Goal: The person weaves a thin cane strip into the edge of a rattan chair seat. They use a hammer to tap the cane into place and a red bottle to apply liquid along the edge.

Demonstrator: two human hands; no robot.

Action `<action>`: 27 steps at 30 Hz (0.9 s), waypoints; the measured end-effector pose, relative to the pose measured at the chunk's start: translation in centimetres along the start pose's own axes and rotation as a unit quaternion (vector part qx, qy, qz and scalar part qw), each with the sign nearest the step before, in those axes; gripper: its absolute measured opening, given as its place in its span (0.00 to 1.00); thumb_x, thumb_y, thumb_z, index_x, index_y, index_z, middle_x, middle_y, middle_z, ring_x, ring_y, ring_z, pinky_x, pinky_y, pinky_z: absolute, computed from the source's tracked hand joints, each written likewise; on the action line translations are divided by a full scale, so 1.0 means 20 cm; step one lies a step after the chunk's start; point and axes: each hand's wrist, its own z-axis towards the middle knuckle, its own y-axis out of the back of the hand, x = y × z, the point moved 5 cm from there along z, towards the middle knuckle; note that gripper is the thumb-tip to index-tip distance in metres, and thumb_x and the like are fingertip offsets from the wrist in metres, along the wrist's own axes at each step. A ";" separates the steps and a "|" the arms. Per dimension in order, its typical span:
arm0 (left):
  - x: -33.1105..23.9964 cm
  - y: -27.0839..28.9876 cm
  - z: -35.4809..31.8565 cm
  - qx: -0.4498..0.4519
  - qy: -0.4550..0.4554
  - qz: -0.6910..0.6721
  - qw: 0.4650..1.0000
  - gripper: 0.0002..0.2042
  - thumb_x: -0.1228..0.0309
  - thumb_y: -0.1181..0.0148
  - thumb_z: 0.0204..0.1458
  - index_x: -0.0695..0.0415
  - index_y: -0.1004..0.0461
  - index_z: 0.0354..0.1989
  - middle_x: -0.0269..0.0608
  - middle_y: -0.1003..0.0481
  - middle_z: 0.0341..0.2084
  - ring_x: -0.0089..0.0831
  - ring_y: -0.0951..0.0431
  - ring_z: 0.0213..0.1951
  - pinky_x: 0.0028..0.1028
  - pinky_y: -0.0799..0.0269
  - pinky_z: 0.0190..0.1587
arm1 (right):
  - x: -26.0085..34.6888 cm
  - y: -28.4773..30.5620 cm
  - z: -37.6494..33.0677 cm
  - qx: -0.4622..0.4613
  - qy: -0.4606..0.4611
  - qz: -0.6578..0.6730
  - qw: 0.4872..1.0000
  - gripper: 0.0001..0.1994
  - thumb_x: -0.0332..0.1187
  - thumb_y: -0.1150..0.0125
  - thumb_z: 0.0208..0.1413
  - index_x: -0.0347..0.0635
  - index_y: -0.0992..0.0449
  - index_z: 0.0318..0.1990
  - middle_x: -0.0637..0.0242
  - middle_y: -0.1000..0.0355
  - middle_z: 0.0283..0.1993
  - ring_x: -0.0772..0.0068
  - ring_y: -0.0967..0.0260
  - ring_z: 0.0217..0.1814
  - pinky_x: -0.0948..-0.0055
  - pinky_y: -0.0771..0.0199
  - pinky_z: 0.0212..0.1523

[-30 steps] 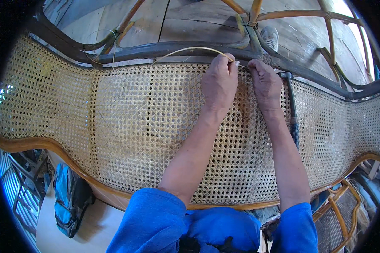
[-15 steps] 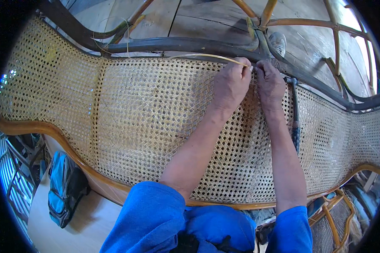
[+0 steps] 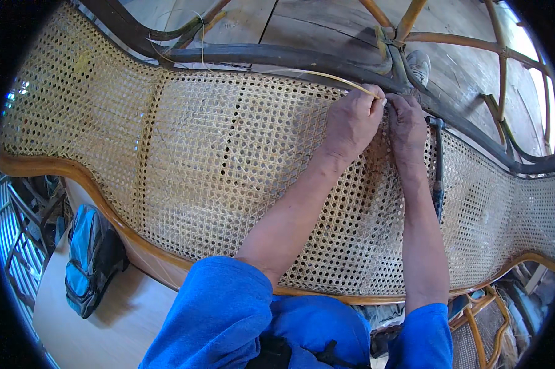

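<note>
My left hand [image 3: 355, 120] is closed in a pinch on a thin, pale cane strip [image 3: 327, 75], which trails off to the left along the far edge of the seat. Right beside it, my right hand [image 3: 407, 128] has its fingers curled together at the same edge; whatever they grip is hidden. Both hands rest over a woven cane panel [image 3: 191, 141] with rows of small holes. Along its far side runs a dark rattan rail [image 3: 277, 58]. A hammer [image 3: 439, 163] lies on the weave just right of my right forearm.
A brown curved rail [image 3: 99, 203] borders the panel's near side. At lower left, a blue and black backpack [image 3: 90, 258] sits on a pale board [image 3: 56, 307]. Rattan frame poles [image 3: 456, 41] stand beyond the panel, near a shoe [image 3: 419, 66]. Another caned piece [image 3: 483, 329] is at lower right.
The whole view has shifted slightly, so the panel and hands appear a little farther right. Both hands keep the same pinched pose at the far edge.
</note>
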 end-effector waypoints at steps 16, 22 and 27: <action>0.00 0.01 0.00 0.011 0.022 -0.011 1.000 0.04 0.74 0.42 0.50 0.58 0.26 0.33 0.48 0.25 0.22 0.41 0.23 0.25 0.34 0.28 0.29 | -0.01 -0.01 0.00 0.006 0.017 0.013 1.000 0.11 0.26 0.46 0.49 0.45 0.24 0.41 0.59 0.28 0.39 0.53 0.32 0.44 0.60 0.32 0.44; 0.02 0.00 0.00 0.000 0.016 -0.021 1.000 0.04 0.74 0.40 0.50 0.58 0.26 0.33 0.47 0.25 0.22 0.41 0.23 0.25 0.33 0.29 0.28 | 0.00 -0.01 0.00 0.009 0.013 0.038 0.999 0.12 0.24 0.46 0.49 0.45 0.23 0.41 0.59 0.27 0.40 0.53 0.31 0.44 0.61 0.31 0.45; 0.00 0.01 0.00 -0.022 -0.013 -0.017 1.000 0.05 0.73 0.40 0.49 0.59 0.27 0.33 0.48 0.25 0.24 0.42 0.22 0.27 0.34 0.28 0.31 | -0.03 -0.03 -0.01 0.016 0.015 0.018 1.000 0.13 0.23 0.47 0.48 0.44 0.23 0.42 0.58 0.27 0.41 0.53 0.31 0.46 0.62 0.31 0.46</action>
